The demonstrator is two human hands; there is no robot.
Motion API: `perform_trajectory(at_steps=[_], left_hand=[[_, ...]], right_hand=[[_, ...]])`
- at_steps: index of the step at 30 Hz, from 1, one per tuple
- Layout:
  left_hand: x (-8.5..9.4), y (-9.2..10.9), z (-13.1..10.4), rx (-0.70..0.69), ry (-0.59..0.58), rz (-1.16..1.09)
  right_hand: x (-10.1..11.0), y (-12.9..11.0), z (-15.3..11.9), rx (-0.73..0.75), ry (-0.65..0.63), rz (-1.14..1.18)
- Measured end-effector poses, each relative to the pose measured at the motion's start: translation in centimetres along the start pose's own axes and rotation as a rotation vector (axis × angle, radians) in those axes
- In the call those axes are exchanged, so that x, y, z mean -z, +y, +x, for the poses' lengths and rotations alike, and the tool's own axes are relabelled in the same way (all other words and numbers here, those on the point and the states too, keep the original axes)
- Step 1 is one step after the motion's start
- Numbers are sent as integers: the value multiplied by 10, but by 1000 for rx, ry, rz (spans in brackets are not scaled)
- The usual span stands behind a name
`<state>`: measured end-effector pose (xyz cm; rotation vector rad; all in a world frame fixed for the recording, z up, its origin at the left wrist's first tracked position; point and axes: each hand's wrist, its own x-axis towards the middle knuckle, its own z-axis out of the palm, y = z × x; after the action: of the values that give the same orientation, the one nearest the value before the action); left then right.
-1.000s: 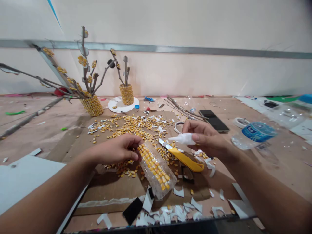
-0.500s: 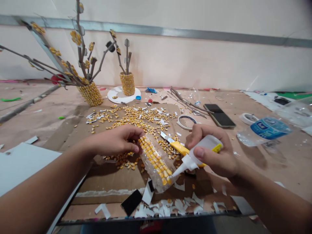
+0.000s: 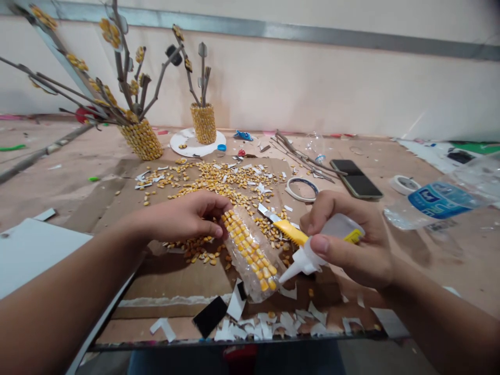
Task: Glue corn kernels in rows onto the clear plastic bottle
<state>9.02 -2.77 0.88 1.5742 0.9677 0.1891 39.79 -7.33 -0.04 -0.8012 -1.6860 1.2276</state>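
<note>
My left hand (image 3: 195,214) grips the far end of a clear plastic tube (image 3: 250,255), which lies tilted with rows of yellow corn kernels stuck along it. Closed around a white glue bottle (image 3: 332,234), my right hand (image 3: 355,239) points its nozzle down and to the left. The nozzle tip is at the near right edge of the kernel rows; whether it touches them is hard to tell. Loose corn kernels (image 3: 219,179) are spread on brown cardboard (image 3: 172,281) behind the tube. A yellow cutter knife (image 3: 289,230) lies just behind the bottle.
Two corn-covered pots with twigs (image 3: 142,139) (image 3: 203,124) stand at the back left. To the right are a tape roll (image 3: 302,189), a phone (image 3: 356,178) and a plastic bottle (image 3: 433,203). Paper scraps (image 3: 269,325) line the front edge, and a white board (image 3: 39,255) is at left.
The glue bottle and my right hand have shifted slightly right, the nozzle staying by the kernels' near end. The camera view has shifted a little. My left hand keeps its hold on the tube.
</note>
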Motion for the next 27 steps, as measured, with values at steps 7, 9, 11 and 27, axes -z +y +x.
perform_trajectory(at_steps=[7,9,11,27], left_hand=[[1,-1,0,13,-3,17],[1,-1,0,13,-4,19],[1,-1,1,8,-2,21],[1,-2,0,-29,-10,33]], right_hand=[[-1,-2,-2,0,-34,24],[-1,-2,-3,-2,-42,31],[-1,-2,-3,-1,-48,33],[-2,-2,-2,26,-50,9]])
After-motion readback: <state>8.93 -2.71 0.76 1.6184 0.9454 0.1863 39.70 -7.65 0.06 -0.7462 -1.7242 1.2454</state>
